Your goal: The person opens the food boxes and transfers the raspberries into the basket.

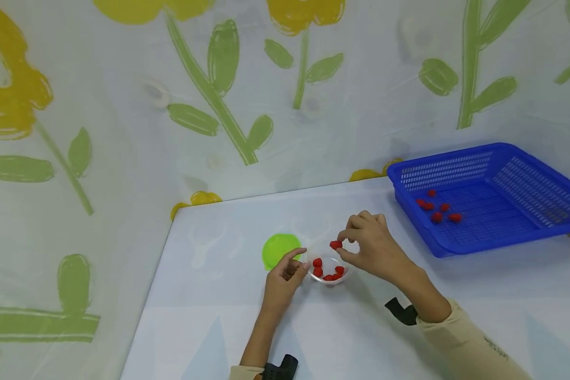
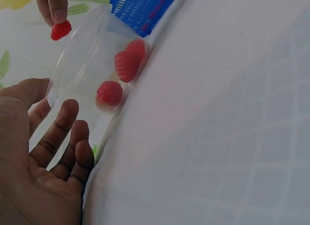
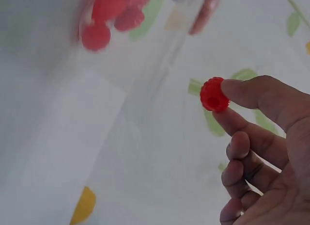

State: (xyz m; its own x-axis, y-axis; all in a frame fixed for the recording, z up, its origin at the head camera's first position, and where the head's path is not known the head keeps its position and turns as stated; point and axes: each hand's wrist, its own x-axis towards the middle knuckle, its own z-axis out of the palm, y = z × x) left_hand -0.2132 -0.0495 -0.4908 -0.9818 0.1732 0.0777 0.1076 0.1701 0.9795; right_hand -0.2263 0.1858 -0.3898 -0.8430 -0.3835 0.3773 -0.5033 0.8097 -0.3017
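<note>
My right hand [image 1: 372, 247] pinches a red raspberry [image 3: 214, 94] between thumb and index finger, above a clear plastic bowl [image 2: 80, 55]. The raspberry's hollow end shows in the right wrist view. Several more raspberries [image 1: 317, 272] lie inside the bowl. At the bowl's left side, my left hand [image 1: 283, 279] holds the rim with thumb and index finger, its other fingers loosely bent. A round bright green lid-like disc [image 1: 277, 250] lies on the table just behind the left hand, partly covered by it.
A blue perforated basket [image 1: 518, 211] stands at the table's back right, with several raspberries [image 1: 437, 217] near its left side. The white table [image 1: 209, 316] meets a flower-printed backdrop [image 1: 351, 121] behind and on the left.
</note>
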